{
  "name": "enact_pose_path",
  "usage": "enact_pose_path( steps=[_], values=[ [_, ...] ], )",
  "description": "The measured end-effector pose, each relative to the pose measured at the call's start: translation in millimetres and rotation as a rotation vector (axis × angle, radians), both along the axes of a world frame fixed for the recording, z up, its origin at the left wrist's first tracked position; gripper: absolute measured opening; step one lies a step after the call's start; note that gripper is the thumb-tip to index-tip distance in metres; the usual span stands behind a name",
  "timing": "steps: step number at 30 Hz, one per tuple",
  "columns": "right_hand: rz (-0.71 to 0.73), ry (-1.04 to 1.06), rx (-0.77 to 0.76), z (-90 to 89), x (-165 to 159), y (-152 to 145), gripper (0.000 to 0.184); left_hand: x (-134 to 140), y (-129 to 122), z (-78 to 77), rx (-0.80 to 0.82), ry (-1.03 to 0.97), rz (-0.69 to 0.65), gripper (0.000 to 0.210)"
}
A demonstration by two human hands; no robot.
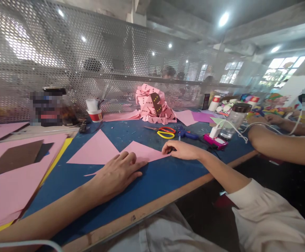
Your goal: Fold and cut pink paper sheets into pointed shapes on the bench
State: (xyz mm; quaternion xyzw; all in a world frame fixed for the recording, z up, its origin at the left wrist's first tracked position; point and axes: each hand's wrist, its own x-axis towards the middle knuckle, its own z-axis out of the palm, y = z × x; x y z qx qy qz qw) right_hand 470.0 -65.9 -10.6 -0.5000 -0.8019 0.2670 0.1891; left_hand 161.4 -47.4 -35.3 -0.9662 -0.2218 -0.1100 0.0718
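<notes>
A folded-looking pink paper triangle (138, 149) lies flat on the blue table in front of me. My left hand (119, 171) presses on its left part, index finger and thumb stretched along the lower edge, the other fingers a little bent. At the right tip, my right hand (181, 149) has its fingers closed on the paper's corner. Another pink triangular sheet (94, 149) rests to the left, its right part near my left hand. A thin pink strip (90, 174) sticks out beside my left wrist.
Orange-and-yellow-handled scissors (166, 133), a blue glue gun (188, 133) and a magenta device (215, 141) lie behind my right hand. A pink dotted paper model (155, 105) stands farther back. Large pink sheets (7, 196) cover the left. A co-worker's arm (281, 143) rests at right.
</notes>
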Motion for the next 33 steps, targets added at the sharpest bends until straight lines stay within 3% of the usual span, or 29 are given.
enact_pose_path(
  steps=[4,7,10,13,17,24,33],
  values=[
    [-0.113,-0.016,0.211,17.5,-21.1,0.8,0.026,0.3,-1.1,0.7,0.003,-0.007,-0.008,0.043],
    [-0.009,0.015,0.323,22.4,-54.4,9.4,0.017,-0.8,-2.0,0.8,0.005,-0.021,-0.001,0.041],
    [0.075,0.042,0.321,13.0,-88.3,22.7,0.016,-2.7,-2.5,0.3,-0.021,-0.053,0.005,0.036],
    [0.102,0.037,0.218,-3.2,-106.1,32.8,0.017,-4.8,-1.9,-1.0,-0.084,-0.13,-0.009,0.033],
    [0.122,0.074,0.145,-14.7,-104.2,33.4,0.018,-6.6,-0.4,-2.4,-0.18,-0.267,-0.004,0.034],
    [0.257,0.068,0.103,-9.1,-96.7,27.5,0.019,-7.3,3.8,-1.2,-0.286,-0.401,0.116,0.017],
    [0.315,0.081,0.106,-9.3,-97.1,26.9,0.018,-3.9,3.6,1.3,-0.292,-0.396,0.227,0.011]
  ],
)
